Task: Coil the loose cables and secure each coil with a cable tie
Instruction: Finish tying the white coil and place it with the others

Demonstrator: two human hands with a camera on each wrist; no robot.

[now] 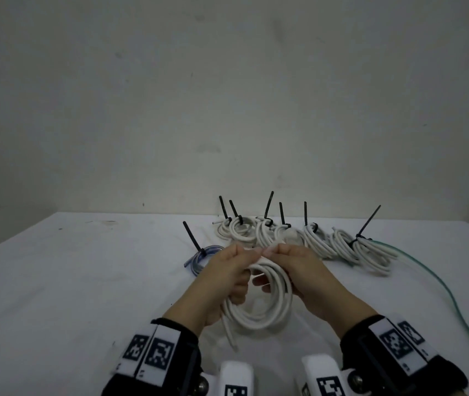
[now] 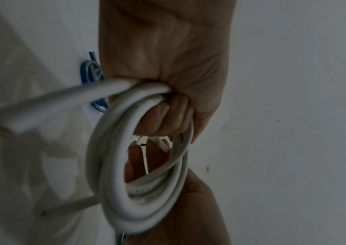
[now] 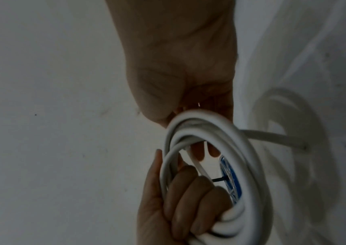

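A white cable coil (image 1: 273, 307) is held upright just above the table between both hands. My left hand (image 1: 227, 270) grips its left side, fingers curled through the loops (image 2: 163, 116). My right hand (image 1: 296, 264) holds the top right, with fingers (image 3: 197, 150) reaching inside the ring. Both thumbs and forefingers meet at the coil's top. A thin white strip (image 3: 200, 167), possibly a tie, runs between the fingers inside the coil. One loose cable end (image 1: 229, 335) hangs toward me. The coil (image 2: 109, 165) fills the left wrist view and shows again (image 3: 253, 165) in the right wrist view.
Several white coils (image 1: 316, 241) bound with upright black cable ties line the back of the white-covered table (image 1: 84, 281). A blue translucent coil (image 1: 203, 257) with a black tie lies left of my hands. A green cable (image 1: 439, 281) trails along the right. A wall stands behind.
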